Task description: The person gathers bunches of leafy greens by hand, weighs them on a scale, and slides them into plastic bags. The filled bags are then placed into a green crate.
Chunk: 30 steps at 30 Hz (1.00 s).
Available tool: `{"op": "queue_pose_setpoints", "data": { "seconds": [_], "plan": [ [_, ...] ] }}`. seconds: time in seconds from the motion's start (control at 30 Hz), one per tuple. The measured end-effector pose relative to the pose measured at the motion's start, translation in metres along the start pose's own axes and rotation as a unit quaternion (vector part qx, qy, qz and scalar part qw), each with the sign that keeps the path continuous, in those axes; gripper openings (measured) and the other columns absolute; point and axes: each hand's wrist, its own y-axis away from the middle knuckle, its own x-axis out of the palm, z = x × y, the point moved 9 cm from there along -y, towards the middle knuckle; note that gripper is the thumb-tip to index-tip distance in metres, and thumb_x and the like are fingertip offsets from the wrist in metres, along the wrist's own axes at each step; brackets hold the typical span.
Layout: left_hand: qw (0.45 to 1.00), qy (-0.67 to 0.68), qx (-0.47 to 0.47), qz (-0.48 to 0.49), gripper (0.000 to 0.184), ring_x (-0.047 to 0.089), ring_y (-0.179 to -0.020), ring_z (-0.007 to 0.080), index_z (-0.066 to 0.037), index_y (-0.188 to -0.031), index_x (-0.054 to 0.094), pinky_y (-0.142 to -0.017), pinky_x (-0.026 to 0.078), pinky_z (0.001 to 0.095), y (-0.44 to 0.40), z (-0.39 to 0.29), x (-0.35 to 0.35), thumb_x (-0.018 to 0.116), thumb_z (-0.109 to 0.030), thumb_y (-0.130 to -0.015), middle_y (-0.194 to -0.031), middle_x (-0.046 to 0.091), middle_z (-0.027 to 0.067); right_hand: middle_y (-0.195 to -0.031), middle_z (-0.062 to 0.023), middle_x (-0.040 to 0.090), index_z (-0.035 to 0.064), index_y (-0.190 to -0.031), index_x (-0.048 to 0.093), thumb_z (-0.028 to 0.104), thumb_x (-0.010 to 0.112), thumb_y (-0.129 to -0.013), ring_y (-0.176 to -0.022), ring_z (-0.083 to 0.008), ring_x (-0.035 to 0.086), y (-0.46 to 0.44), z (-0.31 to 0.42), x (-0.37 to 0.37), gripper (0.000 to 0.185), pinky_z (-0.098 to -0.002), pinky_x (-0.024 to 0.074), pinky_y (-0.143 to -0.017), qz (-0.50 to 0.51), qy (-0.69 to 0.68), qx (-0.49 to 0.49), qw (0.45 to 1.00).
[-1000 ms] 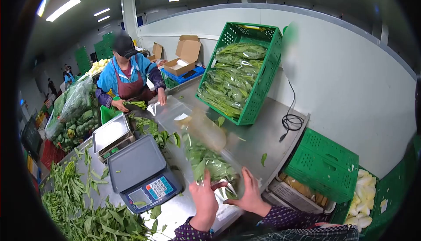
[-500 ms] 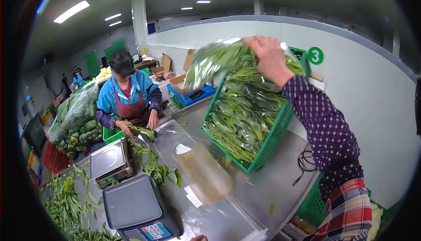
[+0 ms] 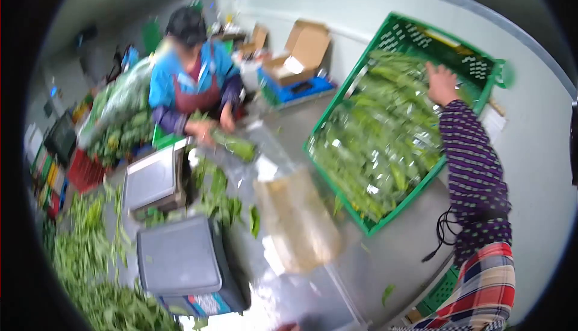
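My right hand point(image 3: 442, 84) reaches into a green plastic crate point(image 3: 385, 225), fingers spread against the bagged greens near its far right side. Clear bags of leafy greens point(image 3: 379, 132) fill much of the crate, their stems and leaves showing through the shiny film. Only a blurred bit of my left hand point(image 3: 288, 327) shows at the bottom edge, beside the clear plastic sheets point(image 3: 319, 298) on the metal table; its fingers are mostly hidden.
A person in a blue jacket point(image 3: 159, 87) handles greens point(image 3: 235, 144) across the table. Two scales, one pale-topped point(image 3: 150, 177) and one grey point(image 3: 177, 256), stand at the left near loose greens point(image 3: 84, 259). A brownish sheet point(image 3: 298, 219) lies mid-table; an open cardboard box point(image 3: 307, 51) is behind.
My right hand has lowered a bag of greens from above into the crate, and its fingers have spread. The view has shifted, and the co-worker's greens now lie over the plastic sheet.
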Motion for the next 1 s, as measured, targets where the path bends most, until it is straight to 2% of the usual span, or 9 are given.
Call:
{"op": "queue_pose_setpoints", "data": {
  "seconds": [0.07, 0.13, 0.23, 0.3, 0.43, 0.53, 0.7, 0.87, 1.0],
  "plan": [
    [0.997, -0.026, 0.055, -0.044, 0.035, 0.068, -0.085, 0.019, 0.002, -0.109, 0.064, -0.073, 0.054, 0.0315, -0.023, 0.042, 0.007, 0.064, -0.027, -0.089, -0.092, 0.069, 0.0173, -0.133, -0.022, 0.044, 0.007, -0.134, 0.043, 0.006, 0.064, -0.072, -0.12, -0.037, 0.044, 0.044, 0.046, -0.04, 0.066, -0.0466, 0.0376, -0.095, -0.22, -0.082, -0.132, 0.963],
    [0.994, -0.036, 0.086, -0.065, 0.037, 0.069, -0.075, 0.0226, 0.0, -0.106, 0.066, -0.07, 0.053, 0.0317, -0.017, -0.002, -0.001, 0.066, -0.032, -0.087, -0.081, 0.07, 0.0166, -0.116, -0.0178, 0.058, 0.0033, -0.119, 0.055, 0.01, 0.065, -0.072, -0.106, -0.0365, 0.054, 0.138, 0.116, -0.081, 0.048, -0.0441, 0.0444, -0.085, -0.198, -0.314, -0.237, 0.898],
    [0.998, 0.004, 0.039, -0.044, 0.033, 0.067, -0.083, 0.0171, 0.001, -0.109, 0.064, -0.075, 0.052, 0.0284, -0.008, -0.015, -0.001, 0.065, -0.025, -0.089, -0.089, 0.07, 0.0132, -0.119, -0.0171, 0.058, 0.0053, -0.121, 0.056, 0.033, 0.073, -0.076, -0.111, -0.0343, 0.055, 0.304, 0.229, -0.014, 0.056, -0.0411, 0.0446, -0.094, 0.201, -0.514, -0.303, 0.777],
    [0.998, 0.017, 0.023, -0.052, 0.034, 0.067, -0.083, 0.0175, 0.001, -0.109, 0.064, -0.075, 0.052, 0.0284, 0.003, -0.005, -0.001, 0.065, -0.025, -0.089, -0.088, 0.07, 0.0124, -0.125, -0.0238, 0.052, 0.0034, -0.133, 0.044, 0.045, 0.072, -0.075, -0.115, -0.038, 0.051, 0.379, 0.274, 0.012, 0.077, -0.0436, 0.0429, -0.096, 0.315, -0.498, -0.268, 0.762],
    [0.996, -0.074, 0.041, -0.025, 0.038, 0.069, -0.083, 0.0255, -0.004, -0.107, 0.065, -0.075, 0.053, 0.0344, 0.025, 0.016, 0.007, 0.061, -0.038, -0.088, -0.089, 0.07, 0.014, -0.126, -0.0284, 0.048, 0.0013, -0.139, 0.033, 0.044, 0.073, -0.073, -0.116, -0.0424, 0.049, 0.447, 0.343, -0.006, 0.088, -0.0461, 0.041, -0.097, 0.26, -0.484, -0.269, 0.791],
    [0.991, -0.093, 0.077, -0.065, 0.036, 0.068, -0.08, 0.0296, -0.007, -0.106, 0.066, -0.074, 0.052, 0.0381, 0.041, 0.026, 0.008, 0.058, -0.038, -0.088, -0.086, 0.069, 0.0142, -0.083, -0.022, 0.065, 0.0011, -0.091, 0.06, 0.012, 0.061, -0.077, -0.08, -0.0414, 0.063, 0.47, 0.386, 0.024, 0.018, -0.0482, 0.0504, -0.068, 0.309, -0.437, -0.348, 0.77],
    [0.956, -0.029, -0.059, -0.286, 0.036, 0.067, -0.075, 0.0293, -0.007, -0.102, 0.067, -0.07, 0.052, 0.0392, 0.08, 0.12, -0.093, 0.059, -0.037, -0.084, -0.081, 0.069, 0.0142, -0.069, -0.0203, 0.063, 0.0028, -0.082, 0.066, 0.018, 0.063, -0.077, -0.067, -0.0391, 0.063, 0.468, 0.334, -0.051, 0.016, -0.0471, 0.0496, -0.063, 0.177, -0.334, -0.43, 0.82],
    [0.766, -0.111, -0.083, -0.628, 0.028, 0.066, -0.067, 0.031, -0.004, -0.084, 0.069, -0.062, 0.052, 0.0401, 0.185, 0.215, -0.234, 0.064, -0.031, -0.081, -0.072, 0.067, 0.0138, -0.07, -0.0166, 0.065, 0.0013, -0.088, 0.069, 0.029, 0.073, -0.073, -0.064, -0.0297, 0.065, 0.553, 0.338, -0.136, 0.032, -0.0383, 0.0518, -0.062, 0.368, -0.451, -0.453, 0.675],
    [0.801, -0.146, -0.166, -0.556, 0.034, 0.065, -0.071, 0.0347, -0.005, -0.084, 0.07, -0.066, 0.051, 0.0449, 0.189, 0.231, -0.275, 0.066, -0.038, -0.08, -0.074, 0.067, 0.0153, -0.083, -0.0206, 0.068, 0.0027, -0.094, 0.07, 0.024, 0.069, -0.079, -0.077, -0.0252, 0.069, 0.675, 0.415, -0.196, 0.026, -0.0364, 0.0535, -0.07, 0.467, -0.536, -0.47, 0.523]
  ]
}}
